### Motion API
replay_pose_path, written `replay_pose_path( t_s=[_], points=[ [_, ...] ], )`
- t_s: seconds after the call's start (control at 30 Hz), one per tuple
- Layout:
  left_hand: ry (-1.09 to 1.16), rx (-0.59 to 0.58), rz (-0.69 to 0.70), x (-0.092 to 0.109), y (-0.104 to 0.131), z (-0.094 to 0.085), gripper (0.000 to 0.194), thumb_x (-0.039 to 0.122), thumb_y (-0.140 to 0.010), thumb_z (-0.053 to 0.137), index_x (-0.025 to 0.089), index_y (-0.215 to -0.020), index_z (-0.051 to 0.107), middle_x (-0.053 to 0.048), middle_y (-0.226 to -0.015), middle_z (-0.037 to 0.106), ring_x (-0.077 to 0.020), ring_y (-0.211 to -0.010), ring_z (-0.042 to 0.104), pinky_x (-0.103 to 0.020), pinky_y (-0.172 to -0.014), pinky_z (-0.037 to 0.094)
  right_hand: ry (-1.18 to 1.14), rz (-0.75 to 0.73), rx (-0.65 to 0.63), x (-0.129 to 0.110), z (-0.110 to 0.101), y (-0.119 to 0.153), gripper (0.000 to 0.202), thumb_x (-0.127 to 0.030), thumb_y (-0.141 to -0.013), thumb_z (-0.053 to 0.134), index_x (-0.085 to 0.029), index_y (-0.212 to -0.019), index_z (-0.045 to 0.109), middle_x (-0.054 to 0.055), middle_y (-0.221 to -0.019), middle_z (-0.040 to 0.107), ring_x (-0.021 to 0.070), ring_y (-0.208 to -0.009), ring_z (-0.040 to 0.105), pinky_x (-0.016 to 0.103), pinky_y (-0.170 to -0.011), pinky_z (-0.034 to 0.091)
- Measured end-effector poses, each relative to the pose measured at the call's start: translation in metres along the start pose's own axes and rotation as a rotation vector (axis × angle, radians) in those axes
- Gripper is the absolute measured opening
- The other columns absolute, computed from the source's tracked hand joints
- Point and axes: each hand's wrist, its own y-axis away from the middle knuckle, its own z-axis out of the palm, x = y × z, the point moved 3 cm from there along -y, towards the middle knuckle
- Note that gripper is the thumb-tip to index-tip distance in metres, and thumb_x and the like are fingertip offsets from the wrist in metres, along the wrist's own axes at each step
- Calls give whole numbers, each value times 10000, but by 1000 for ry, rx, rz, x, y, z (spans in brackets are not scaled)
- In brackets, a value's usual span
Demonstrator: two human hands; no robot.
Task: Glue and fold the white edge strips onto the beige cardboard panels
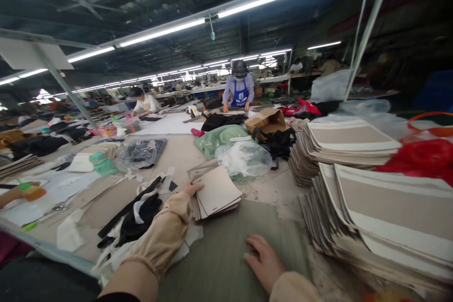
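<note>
My left hand (191, 188) reaches forward to a small fanned stack of cream panels (218, 189) with dark slots. Its fingers are closed on the left edge of the panels; whether it grips one or several I cannot tell. Behind them a greyish panel (202, 169) sticks out at an angle. My right hand (265, 260) is open, fingers loosely apart, over the dark green-grey board (226, 255) in front of me, with nothing in it.
Tall stacks of beige-and-white panels (396, 212) stand on the right. Clear plastic (244, 158) and a green bag (221, 139) lie ahead. Black strips (141, 219) and scraps are left. A co-worker's hand holds a glue bottle (31, 192) at far left; another person (239, 87) stands opposite.
</note>
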Motion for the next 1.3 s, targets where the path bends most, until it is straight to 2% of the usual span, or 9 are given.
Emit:
replay_pose_path(
  t_s=[0.13,0.3,0.47,0.6,0.73,0.87,1.0,1.1,1.3],
  points=[
    [5,-116,80,25,-5,3,622,321,-383,851,140,-932,620,-65,-843,693,-272,-868,639,-376,-836,494,75,-42,42,-19,-5,6,329,-132,-730,537,-135,-1041,646,114,-1088,603,216,-956,590,305,-827,501],
    [-1,-447,232,106,0,14,650,213,-408,848,145,-1018,636,-66,-964,693,-245,-888,634,-336,-812,510,209,-138,116,-48,-8,20,313,-74,-754,543,-186,-1024,654,74,-1020,633,225,-963,568,341,-872,460],
    [-410,-761,306,151,11,84,507,117,-426,802,116,-919,683,-31,-813,708,-241,-775,654,-338,-740,515,159,-269,135,-68,-4,30,261,-95,-814,515,-216,-1003,647,35,-946,637,190,-902,566,289,-808,456],
    [-835,-776,555,139,12,162,290,56,-489,757,114,-766,691,-3,-760,696,-225,-832,647,-344,-868,465,128,-287,129,-68,-5,26,266,-111,-831,497,-202,-1040,634,40,-938,647,184,-874,591,280,-790,462],
    [-896,-600,655,120,18,203,677,-50,-506,711,198,-1127,608,-104,-1347,484,-353,-1308,315,-540,-1070,190,124,-264,206,-64,-19,22,265,-126,-830,484,-182,-1046,629,55,-942,650,190,-871,599,282,-778,470],
    [-1077,-485,724,98,46,195,739,173,-720,673,209,-1379,341,-165,-1490,233,-358,-1377,142,-620,-1053,111,143,-185,262,-60,-35,22,272,-131,-829,474,-165,-1054,624,69,-941,648,197,-875,602,282,-764,478],
    [-1229,-659,694,56,86,161,869,532,-668,681,196,-1384,321,-190,-1482,240,-384,-1371,139,-659,-1036,58,219,-206,207,-61,-37,24,271,-146,-840,447,-167,-1038,630,75,-913,647,208,-866,606,302,-759,482],
    [-1294,-722,680,26,116,139,885,428,-591,761,226,-1352,356,-184,-1463,287,-382,-1335,246,-647,-1034,113,255,-288,96,-60,-28,30,283,-175,-861,408,-179,-1018,643,78,-889,651,215,-846,614,321,-749,493],
    [-1322,-678,840,14,128,133,170,240,-723,656,198,-887,635,-93,-966,677,-274,-954,607,-618,-1006,238,154,-319,-5,-23,-17,27,292,-396,-860,463,-250,-1006,669,62,-964,684,230,-898,641,314,-783,523]
  ],
)
